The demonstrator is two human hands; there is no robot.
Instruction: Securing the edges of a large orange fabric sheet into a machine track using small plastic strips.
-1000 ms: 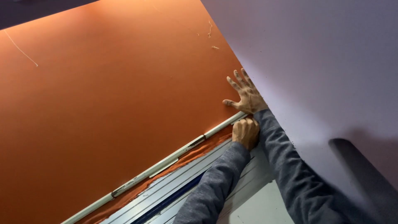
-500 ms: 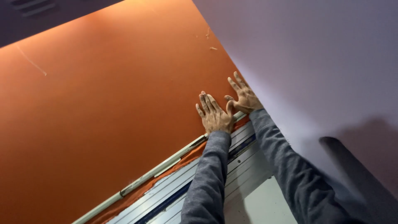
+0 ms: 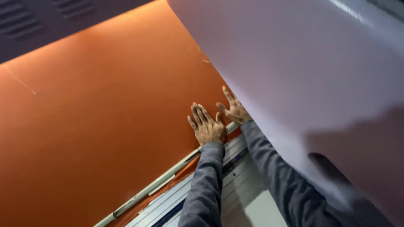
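While both our palms lie flat on the orange sheet [image 3: 105, 126], fingers spread and grasping nothing, we press evenly: left hand [image 3: 207, 125] just above the white rail [image 3: 164, 181], right hand [image 3: 234, 110] beside it, tucked under the pale sheet [image 3: 303, 71] overlapping the rail's far end.

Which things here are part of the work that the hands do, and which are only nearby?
In the work:
- left hand, flat on the orange panel
- right hand, fingers spread on the same panel, at the edge of the pale sheet
- metal strip along the panel's lower edge

Only nearby:
- dark vented surface
- ribbed grey-white surface
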